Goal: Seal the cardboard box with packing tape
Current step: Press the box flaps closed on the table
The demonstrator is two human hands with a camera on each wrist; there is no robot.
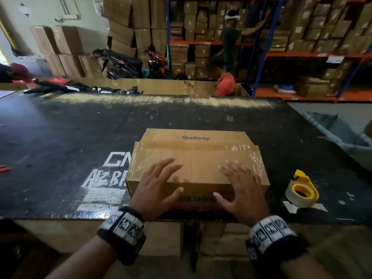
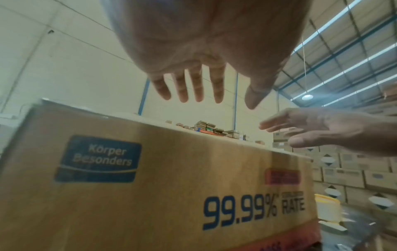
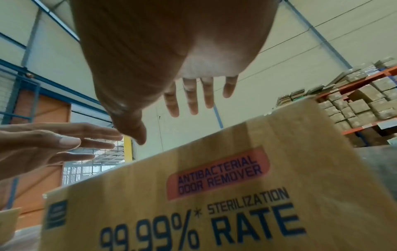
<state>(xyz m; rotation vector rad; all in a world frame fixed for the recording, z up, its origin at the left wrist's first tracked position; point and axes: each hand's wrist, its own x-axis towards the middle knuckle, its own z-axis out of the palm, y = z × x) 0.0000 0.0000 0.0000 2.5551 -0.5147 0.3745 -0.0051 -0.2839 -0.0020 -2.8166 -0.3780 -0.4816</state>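
Observation:
A brown cardboard box (image 1: 201, 158) printed "Glodway" sits on the black table near its front edge, flaps closed, with clear tape shining across its top. My left hand (image 1: 159, 188) and right hand (image 1: 239, 188) hover just above the box's near top edge, fingers spread and straight, holding nothing. In the left wrist view the left hand (image 2: 206, 68) is above the box's front face (image 2: 150, 195), apart from it. The right hand (image 3: 171, 76) likewise floats over the box (image 3: 214, 203). A roll of packing tape in a yellow dispenser (image 1: 302, 190) lies on the table right of the box.
The black table (image 1: 60, 137) has painted white letters left of the box. Dark wrapped bundles (image 1: 60, 88) lie at its far left edge. A seated person in an orange shirt (image 1: 224, 81) is beyond the table. Shelves of cartons (image 1: 302, 37) fill the back.

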